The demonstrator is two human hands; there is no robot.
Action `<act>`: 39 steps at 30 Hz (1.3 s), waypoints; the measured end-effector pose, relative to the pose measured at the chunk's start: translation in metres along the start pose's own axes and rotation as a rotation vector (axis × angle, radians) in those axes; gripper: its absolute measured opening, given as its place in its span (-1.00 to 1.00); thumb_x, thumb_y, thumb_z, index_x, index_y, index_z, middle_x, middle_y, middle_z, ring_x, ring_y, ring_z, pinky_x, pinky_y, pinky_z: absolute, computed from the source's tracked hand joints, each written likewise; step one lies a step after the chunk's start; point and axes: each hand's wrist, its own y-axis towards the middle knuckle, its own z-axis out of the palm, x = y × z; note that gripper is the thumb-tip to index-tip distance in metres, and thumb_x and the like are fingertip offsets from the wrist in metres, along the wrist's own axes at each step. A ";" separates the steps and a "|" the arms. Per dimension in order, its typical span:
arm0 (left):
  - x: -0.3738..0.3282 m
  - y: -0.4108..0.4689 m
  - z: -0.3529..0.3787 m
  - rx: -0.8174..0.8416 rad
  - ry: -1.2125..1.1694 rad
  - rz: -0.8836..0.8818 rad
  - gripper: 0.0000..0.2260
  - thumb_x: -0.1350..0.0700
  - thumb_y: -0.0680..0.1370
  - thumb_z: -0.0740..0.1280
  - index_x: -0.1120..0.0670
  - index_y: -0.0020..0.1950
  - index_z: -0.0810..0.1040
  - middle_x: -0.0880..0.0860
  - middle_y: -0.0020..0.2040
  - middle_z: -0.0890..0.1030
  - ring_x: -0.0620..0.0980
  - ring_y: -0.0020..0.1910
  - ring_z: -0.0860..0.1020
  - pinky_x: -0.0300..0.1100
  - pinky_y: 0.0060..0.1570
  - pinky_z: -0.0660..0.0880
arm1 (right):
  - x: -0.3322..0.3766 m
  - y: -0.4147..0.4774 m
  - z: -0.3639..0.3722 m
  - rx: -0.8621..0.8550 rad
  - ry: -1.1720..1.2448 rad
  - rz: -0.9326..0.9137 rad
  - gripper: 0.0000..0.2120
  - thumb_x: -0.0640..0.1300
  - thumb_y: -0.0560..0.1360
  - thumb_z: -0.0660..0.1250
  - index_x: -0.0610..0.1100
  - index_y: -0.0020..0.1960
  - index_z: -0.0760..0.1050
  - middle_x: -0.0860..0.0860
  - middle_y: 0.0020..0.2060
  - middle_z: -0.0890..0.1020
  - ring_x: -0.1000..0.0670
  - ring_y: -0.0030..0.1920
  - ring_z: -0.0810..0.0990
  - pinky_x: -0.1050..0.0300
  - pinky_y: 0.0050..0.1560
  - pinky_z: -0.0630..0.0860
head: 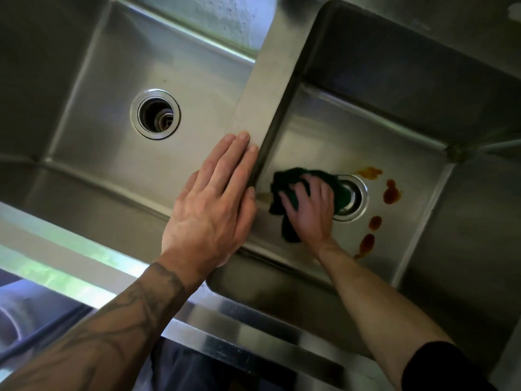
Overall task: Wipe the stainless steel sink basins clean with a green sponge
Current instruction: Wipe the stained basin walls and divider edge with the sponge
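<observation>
Seen from the head camera, the person leans over a double sink, and each arm has its own job. The left hand [214, 201] lies flat on the steel divider [262, 88] between the two basins. Its fingers are straight and together and grasp nothing; it looks to me like a prop that takes the body's weight while the other arm reaches deep. The right hand [308, 210] is down on the floor of the right basin [394, 80], where its fingers are spread and bent over the green sponge [284, 193], clutching it and pressing it against the steel. The sponge is bunched, with dark folds sticking out past the fingertips and below the palm. It sits between the divider wall and the right drain [352, 197], partly overlapping the drain's rim. I cannot see where the thumb lies. A trail of orange-brown stains [390, 191] curves around the far side of that drain, apart from the sponge, so I judge that side is not yet wiped and the hand will have to cross the drain to reach it. The left basin [93, 128] holds only its open drain [155, 114], with faint streaks on the back wall. The front rim [225, 314] of the sink runs beneath both forearms.
</observation>
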 end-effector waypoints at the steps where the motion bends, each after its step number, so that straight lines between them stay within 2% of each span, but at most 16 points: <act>1: 0.000 0.000 0.000 -0.001 0.000 0.003 -0.52 0.12 0.72 0.20 0.21 0.64 0.34 0.15 0.66 0.31 0.11 0.67 0.26 0.12 0.53 0.41 | 0.007 0.013 0.001 -0.048 -0.017 0.087 -0.61 0.18 0.61 0.35 -0.15 0.15 0.62 -0.18 0.25 0.57 -0.22 0.25 0.51 -0.16 0.30 0.42; 4: 0.000 0.000 -0.001 -0.003 0.003 0.005 -0.53 0.12 0.72 0.20 0.21 0.64 0.34 0.15 0.67 0.31 0.11 0.67 0.25 0.11 0.53 0.41 | 0.035 0.014 0.003 -0.044 0.017 0.103 -0.56 0.21 0.63 0.28 -0.17 0.15 0.62 -0.19 0.26 0.57 -0.24 0.27 0.49 -0.19 0.33 0.40; 8: 0.000 -0.001 0.000 0.010 0.002 0.001 -0.52 0.11 0.73 0.16 0.21 0.65 0.32 0.14 0.67 0.29 0.11 0.68 0.24 0.14 0.51 0.42 | 0.032 -0.039 0.007 0.160 0.030 -0.325 -0.79 0.01 0.64 0.35 -0.11 0.12 0.64 -0.15 0.27 0.60 -0.23 0.28 0.54 -0.19 0.34 0.42; 9: 0.000 -0.001 0.000 0.009 0.001 0.003 -0.52 0.11 0.73 0.17 0.21 0.65 0.32 0.14 0.67 0.29 0.11 0.68 0.23 0.14 0.52 0.41 | 0.022 -0.038 0.007 0.156 0.025 -0.359 -0.82 -0.03 0.63 0.38 -0.11 0.13 0.64 -0.14 0.27 0.60 -0.22 0.28 0.55 -0.18 0.33 0.43; 11: 0.001 -0.001 0.001 0.000 0.007 0.006 -0.52 0.11 0.73 0.18 0.21 0.65 0.33 0.15 0.67 0.30 0.11 0.68 0.24 0.14 0.52 0.41 | 0.012 -0.016 0.010 0.056 0.013 -0.236 -0.78 -0.08 0.63 0.38 -0.11 0.23 0.62 -0.16 0.27 0.59 -0.20 0.27 0.50 -0.16 0.30 0.44; 14: 0.001 -0.001 0.000 -0.001 0.014 0.007 -0.53 0.11 0.73 0.19 0.21 0.64 0.34 0.15 0.67 0.31 0.11 0.68 0.25 0.13 0.53 0.41 | 0.014 0.041 0.012 -0.131 -0.019 0.117 -0.62 -0.03 0.67 0.28 -0.09 0.46 0.49 -0.15 0.30 0.56 -0.17 0.29 0.48 -0.13 0.34 0.42; 16: 0.000 0.000 -0.001 0.002 0.010 0.007 -0.53 0.11 0.73 0.19 0.21 0.64 0.34 0.15 0.67 0.31 0.11 0.68 0.24 0.10 0.54 0.39 | 0.028 0.050 0.013 -0.153 -0.026 0.185 -0.58 -0.02 0.67 0.27 -0.10 0.50 0.46 -0.15 0.32 0.56 -0.17 0.32 0.46 -0.14 0.38 0.40; 18: 0.000 -0.001 -0.001 0.001 0.009 0.007 -0.53 0.11 0.73 0.19 0.21 0.64 0.34 0.15 0.67 0.31 0.11 0.68 0.25 0.10 0.54 0.40 | 0.036 0.023 0.014 -0.081 0.001 0.068 -0.57 -0.07 0.65 0.31 -0.12 0.50 0.47 -0.17 0.34 0.55 -0.19 0.35 0.45 -0.17 0.40 0.40; 22: 0.000 -0.001 -0.001 -0.002 0.019 0.010 -0.52 0.10 0.73 0.18 0.20 0.65 0.33 0.14 0.67 0.31 0.10 0.68 0.25 0.10 0.52 0.41 | 0.024 -0.039 0.010 0.142 0.046 -0.356 -0.57 -0.11 0.62 0.39 -0.11 0.48 0.49 -0.14 0.35 0.56 -0.20 0.36 0.50 -0.23 0.39 0.45; 24: 0.000 -0.001 -0.001 -0.004 0.027 0.006 -0.52 0.09 0.73 0.17 0.20 0.65 0.33 0.14 0.67 0.31 0.10 0.67 0.25 0.10 0.52 0.42 | 0.017 -0.018 0.011 0.102 0.062 -0.305 -0.59 -0.14 0.61 0.41 -0.12 0.45 0.52 -0.16 0.34 0.57 -0.20 0.33 0.51 -0.22 0.36 0.47; 28: 0.001 0.001 0.000 0.000 0.015 0.010 -0.52 0.11 0.72 0.20 0.20 0.64 0.34 0.15 0.66 0.31 0.10 0.67 0.25 0.08 0.54 0.39 | 0.043 0.042 0.016 -0.091 0.081 0.159 -0.63 -0.05 0.65 0.34 -0.13 0.41 0.55 -0.18 0.33 0.56 -0.22 0.33 0.51 -0.15 0.41 0.40; 30: 0.001 0.000 0.000 -0.002 0.012 0.006 -0.52 0.12 0.72 0.20 0.20 0.64 0.34 0.14 0.67 0.31 0.10 0.67 0.25 0.10 0.53 0.41 | 0.053 0.026 0.016 -0.047 0.089 0.086 -0.60 -0.01 0.66 0.31 -0.13 0.44 0.52 -0.19 0.35 0.53 -0.21 0.36 0.47 -0.16 0.45 0.36; 33: 0.000 -0.001 0.000 -0.003 0.018 0.005 -0.52 0.11 0.72 0.18 0.19 0.65 0.33 0.13 0.67 0.31 0.10 0.67 0.26 0.11 0.49 0.45 | 0.019 -0.041 0.004 0.134 0.066 -0.371 -0.58 -0.03 0.64 0.33 -0.11 0.46 0.50 -0.16 0.36 0.54 -0.21 0.38 0.48 -0.17 0.47 0.33; 35: 0.000 -0.001 0.000 0.000 0.017 0.004 -0.52 0.11 0.72 0.19 0.20 0.65 0.33 0.13 0.67 0.30 0.10 0.67 0.26 0.13 0.48 0.46 | -0.013 -0.073 -0.006 0.221 0.018 -0.520 -0.59 0.00 0.66 0.27 -0.06 0.48 0.47 -0.11 0.40 0.52 -0.16 0.43 0.44 -0.13 0.53 0.23; 37: 0.000 -0.001 -0.001 -0.004 0.012 0.006 -0.52 0.12 0.72 0.19 0.21 0.64 0.34 0.14 0.66 0.32 0.12 0.67 0.27 0.15 0.47 0.46 | -0.028 -0.074 -0.009 0.223 0.035 -0.440 -0.61 -0.04 0.66 0.27 -0.07 0.47 0.48 -0.11 0.40 0.52 -0.17 0.42 0.47 -0.14 0.54 0.23; 39: 0.000 0.000 -0.001 -0.006 0.018 0.009 -0.53 0.12 0.72 0.18 0.21 0.63 0.35 0.15 0.66 0.33 0.13 0.66 0.28 0.15 0.48 0.46 | -0.022 -0.045 -0.001 0.121 0.068 -0.291 -0.65 -0.11 0.66 0.32 -0.12 0.43 0.53 -0.16 0.35 0.55 -0.22 0.36 0.52 -0.18 0.48 0.34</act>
